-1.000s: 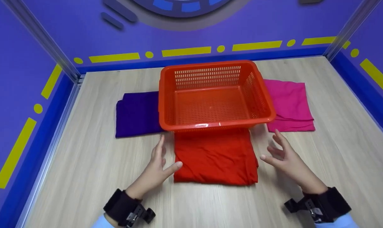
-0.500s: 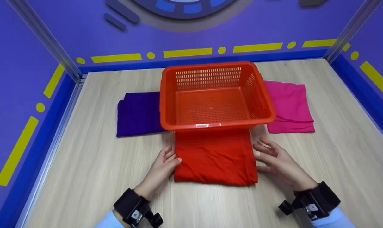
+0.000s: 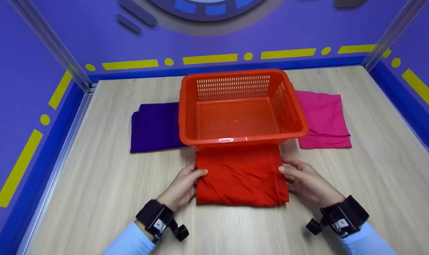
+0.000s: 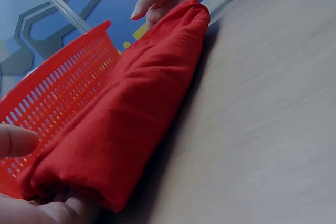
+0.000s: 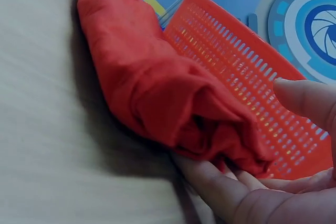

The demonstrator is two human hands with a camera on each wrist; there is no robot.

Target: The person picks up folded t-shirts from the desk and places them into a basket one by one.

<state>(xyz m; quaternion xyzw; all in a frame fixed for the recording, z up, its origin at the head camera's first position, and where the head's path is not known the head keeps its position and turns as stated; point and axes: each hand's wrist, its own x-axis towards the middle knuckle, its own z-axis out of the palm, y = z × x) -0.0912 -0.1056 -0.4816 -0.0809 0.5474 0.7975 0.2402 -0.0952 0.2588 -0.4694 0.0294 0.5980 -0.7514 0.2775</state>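
Note:
A folded red cloth (image 3: 241, 177) with a creased top lies on the table in front of the orange-red basket (image 3: 235, 140). My left hand (image 3: 182, 184) is at its left edge, fingers tucked beneath and thumb above. At the right edge my right hand (image 3: 308, 180) has its fingertips under the fold. Both wrist views show the thumbs standing off the cloth: the left thumb (image 4: 18, 141) and the right thumb (image 5: 304, 98). Folded layers of the cloth (image 5: 173, 98) bulge over the right fingers. The fingertips under the cloth are hidden.
The basket has nothing in it. Left of it lies a folded dark purple cloth (image 3: 156, 127); a folded pink cloth (image 3: 324, 120) lies to its right. Both run partly out of sight behind the basket. Blue-purple panels (image 3: 214, 46) enclose the wooden table (image 3: 228, 230).
Both hands have come inward from either side of the red cloth, and their fingers have slid under its edges. The basket and the other two cloths stay in place.

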